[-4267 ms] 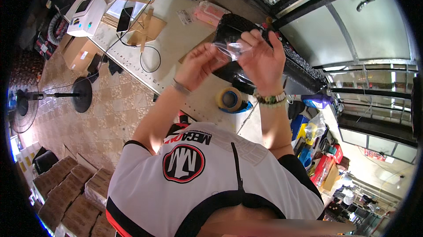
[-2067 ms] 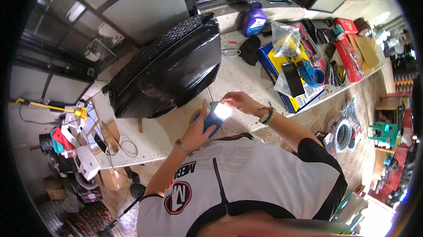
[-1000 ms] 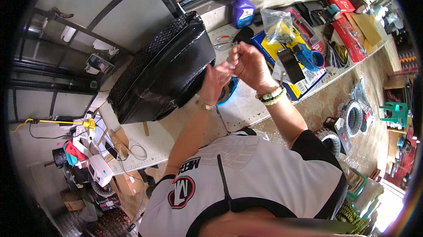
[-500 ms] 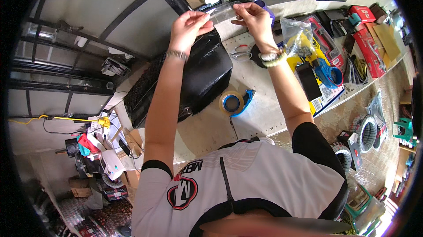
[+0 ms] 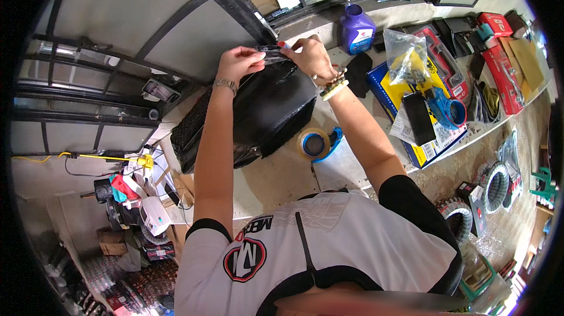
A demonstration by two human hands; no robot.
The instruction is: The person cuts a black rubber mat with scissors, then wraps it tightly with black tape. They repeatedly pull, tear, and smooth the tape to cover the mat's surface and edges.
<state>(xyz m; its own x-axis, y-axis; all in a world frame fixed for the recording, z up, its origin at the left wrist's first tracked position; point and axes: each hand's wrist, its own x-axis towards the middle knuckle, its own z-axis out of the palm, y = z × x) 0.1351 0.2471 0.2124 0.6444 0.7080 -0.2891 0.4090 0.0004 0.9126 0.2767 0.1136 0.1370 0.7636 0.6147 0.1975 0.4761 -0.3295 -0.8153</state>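
A bulky package wrapped in black plastic lies on the table in front of me. At its far end, a shiny strip of clear tape runs between my hands, close against the black wrap. My left hand pinches one end, its fingers closed. The other end is between the closed fingertips of my right hand, where a small red spot shows that I cannot make out. Nearer to me lies a tape roll in a blue dispenser.
A purple bottle stands beyond my right hand. To the right are a blue-and-yellow box, a black phone, a clear plastic bag, a blue ring-shaped part and red boxes. Framed glass panels border the table's far left.
Both hands have come down and nearer from above the package's far end, bringing the stretched tape strip to the wrap. My right hand has moved left, uncovering the purple bottle.
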